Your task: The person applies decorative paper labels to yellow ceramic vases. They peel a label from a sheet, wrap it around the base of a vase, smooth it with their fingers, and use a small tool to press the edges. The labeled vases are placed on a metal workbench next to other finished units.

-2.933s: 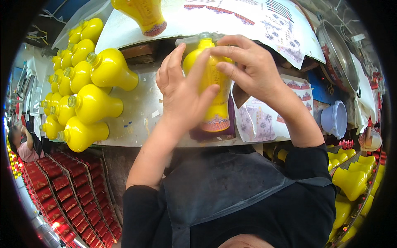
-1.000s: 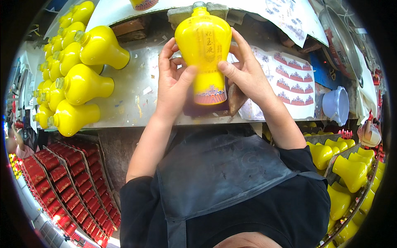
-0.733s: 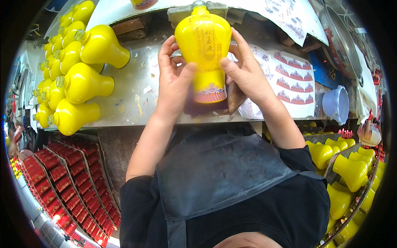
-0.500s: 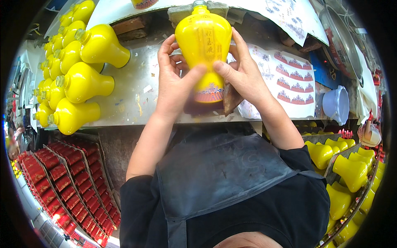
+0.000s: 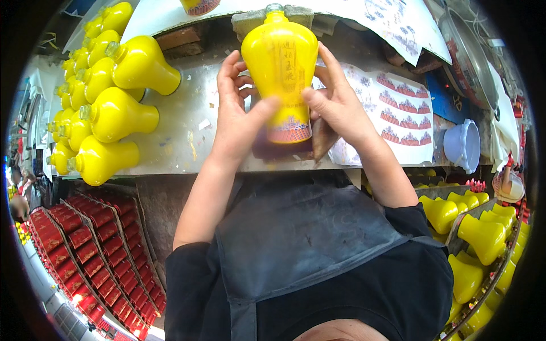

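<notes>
A glossy yellow bottle [image 5: 278, 62] with a clear glass neck lies with that neck on a grey padded rest [image 5: 242, 21]. Vertical dark lettering runs down its side, and a red-and-blue patterned band circles its narrow base. My left hand [image 5: 242, 116] curves around its left side, the thumb blurred against the lower body. On the opposite side my right hand [image 5: 338, 108] is wrapped about it, with the thumb at the front edge. A brown wedge-shaped piece [image 5: 324, 139] sits beside the base, partly behind my right hand.
Several plain yellow bottles [image 5: 122, 116] lie stacked at the left of the metal bench [image 5: 187, 131]. Printed decal sheets [image 5: 404, 113] lie to the right, near a pale lilac bucket [image 5: 462, 145]. Racks of red items [image 5: 91, 250] and yellow bottles [image 5: 480, 236] stand lower left and right.
The bottle has turned slightly between my hands, so its lettering sits further right and shows more characters. My right thumb has shifted a little to the right.
</notes>
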Demonstrator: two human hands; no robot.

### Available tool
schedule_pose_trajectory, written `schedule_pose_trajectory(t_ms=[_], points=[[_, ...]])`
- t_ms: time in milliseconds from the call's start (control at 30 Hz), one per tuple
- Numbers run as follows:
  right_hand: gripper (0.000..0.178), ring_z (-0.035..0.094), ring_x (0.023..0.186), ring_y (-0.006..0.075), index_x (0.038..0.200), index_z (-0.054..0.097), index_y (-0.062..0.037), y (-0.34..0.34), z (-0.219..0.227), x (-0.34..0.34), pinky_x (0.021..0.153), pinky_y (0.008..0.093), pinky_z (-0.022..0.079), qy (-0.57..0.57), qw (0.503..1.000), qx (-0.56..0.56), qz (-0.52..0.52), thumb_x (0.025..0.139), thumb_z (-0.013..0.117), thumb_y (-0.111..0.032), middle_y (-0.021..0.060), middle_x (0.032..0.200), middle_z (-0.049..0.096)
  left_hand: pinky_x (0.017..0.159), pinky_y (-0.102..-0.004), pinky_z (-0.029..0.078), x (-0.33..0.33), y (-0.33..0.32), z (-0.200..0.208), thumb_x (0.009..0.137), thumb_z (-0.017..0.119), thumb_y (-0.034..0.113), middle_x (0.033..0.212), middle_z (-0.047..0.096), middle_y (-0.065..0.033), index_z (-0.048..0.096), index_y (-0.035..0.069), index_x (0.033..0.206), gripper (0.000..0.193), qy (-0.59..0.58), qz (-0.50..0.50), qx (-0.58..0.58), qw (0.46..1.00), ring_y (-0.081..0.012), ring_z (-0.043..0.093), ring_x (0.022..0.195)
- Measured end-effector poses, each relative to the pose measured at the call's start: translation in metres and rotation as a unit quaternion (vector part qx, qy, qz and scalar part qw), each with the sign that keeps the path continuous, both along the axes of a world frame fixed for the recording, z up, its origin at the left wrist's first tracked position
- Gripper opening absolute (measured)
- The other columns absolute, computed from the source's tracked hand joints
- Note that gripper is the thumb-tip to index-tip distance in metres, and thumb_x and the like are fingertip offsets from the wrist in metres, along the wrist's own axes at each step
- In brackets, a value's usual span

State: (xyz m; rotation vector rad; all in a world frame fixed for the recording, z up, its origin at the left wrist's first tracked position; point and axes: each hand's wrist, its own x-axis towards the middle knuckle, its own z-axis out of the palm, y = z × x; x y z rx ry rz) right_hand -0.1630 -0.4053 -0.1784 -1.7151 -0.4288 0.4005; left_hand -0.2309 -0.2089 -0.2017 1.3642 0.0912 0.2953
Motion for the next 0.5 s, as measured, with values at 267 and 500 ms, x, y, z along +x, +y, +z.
schedule_pose_trajectory(t_ms=[267, 500], points=[[0.049, 0.053, 0.079, 0.0072, 0.146, 0.055, -0.0056, -0.019, 0.023, 0.015, 0.072, 0.0230, 0.048, 0.024, 0.997, 0.002, -0.075, 0.105, 0.060, -0.031, 0.0084, 0.125, 0.070, 0.115, -0.0371, 0.039, 0.039, 0.035, 0.026, 0.100, 0.066, 0.009, 0.149, 0.041, -0.0156, 0.022, 0.006, 0.161, 0.075, -0.109, 0.134, 0.111, 0.979, -0.0249, 0.045, 0.135], [0.041, 0.047, 0.071, 0.0017, 0.140, 0.058, -0.0035, -0.022, 0.020, 0.019, 0.064, 0.0187, 0.042, 0.056, 0.992, 0.057, -0.094, 0.106, 0.058, -0.027, 0.0061, 0.116, 0.070, 0.122, -0.0466, 0.032, 0.095, 0.060, 0.049, 0.079, 0.084, 0.015, 0.155, 0.032, -0.0260, 0.012, 0.002, 0.161, 0.110, -0.085, 0.261, 0.185, 0.943, -0.0358, 0.038, 0.144]])
